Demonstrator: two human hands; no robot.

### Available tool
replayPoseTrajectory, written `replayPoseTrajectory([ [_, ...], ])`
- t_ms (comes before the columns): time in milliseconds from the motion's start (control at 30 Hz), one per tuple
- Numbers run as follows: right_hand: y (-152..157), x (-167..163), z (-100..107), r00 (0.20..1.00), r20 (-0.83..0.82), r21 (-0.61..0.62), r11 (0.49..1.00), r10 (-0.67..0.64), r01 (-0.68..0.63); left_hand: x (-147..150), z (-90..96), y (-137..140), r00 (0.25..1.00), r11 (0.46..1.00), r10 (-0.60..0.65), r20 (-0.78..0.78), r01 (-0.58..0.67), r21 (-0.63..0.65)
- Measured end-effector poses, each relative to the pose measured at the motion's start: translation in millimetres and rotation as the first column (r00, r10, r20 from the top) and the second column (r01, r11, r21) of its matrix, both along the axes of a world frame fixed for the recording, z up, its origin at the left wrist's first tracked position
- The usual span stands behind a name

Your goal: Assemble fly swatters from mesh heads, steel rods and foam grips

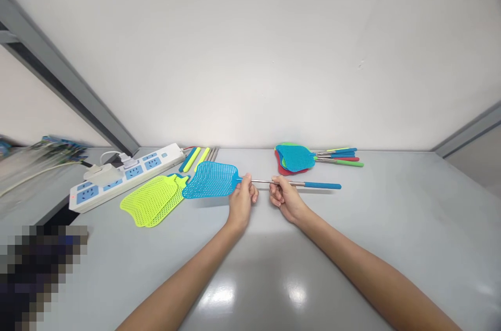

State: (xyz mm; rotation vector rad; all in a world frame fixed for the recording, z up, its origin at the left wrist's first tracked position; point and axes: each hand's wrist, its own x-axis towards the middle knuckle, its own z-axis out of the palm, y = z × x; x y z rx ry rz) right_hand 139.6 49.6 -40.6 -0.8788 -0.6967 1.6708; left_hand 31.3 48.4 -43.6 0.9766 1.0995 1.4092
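Between my two hands a blue fly swatter (213, 180) is held level above the grey table, its perforated head to the left and its blue grip to the right. My left hand (242, 198) is closed around the neck just beside the head. Further along the thin metal rod, my right hand (287, 198) pinches it short of the grip. Loose yellow-green swatter heads (151, 199) lie overlapped on the left, with a bit of blue under them. Behind the held swatter's head are yellow and blue handle grips (191, 160) and bare metal rods (213, 154).
A pile of blue, red and green swatters (295, 157) with handles lies at the back right, near the wall. A white power strip (135, 174) with plugs and an adapter runs along the left. Plastic-wrapped items (50, 158) sit beyond the left frame. The lower left corner is pixelated.
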Motion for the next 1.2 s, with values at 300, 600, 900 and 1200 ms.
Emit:
replayPoseTrajectory([
  [300, 0, 1, 1, 1.000, 0.009, 0.002, 1.000, -0.016, 0.016, -4, 1.8, 1, 0.998, 0.999, 0.035, 0.053, -0.034, -0.006],
  [600, -3, 2, -6, 0.998, -0.017, 0.077, 0.995, -0.065, 0.066, -8, 1.2, -1, 0.998, 0.999, 0.009, 0.054, -0.011, 0.037],
  [900, -4, 1, -5, 0.999, 0.010, 0.116, 0.993, -0.034, 0.032, -7, 3.7, -1, 0.944, 0.997, 0.028, 0.328, -0.048, 0.054],
  [1200, -5, 1, -5, 0.999, 0.005, 0.112, 0.993, -0.038, 0.037, -6, -0.2, 1, 0.970, 0.997, 0.069, 0.234, -0.077, 0.026],
])
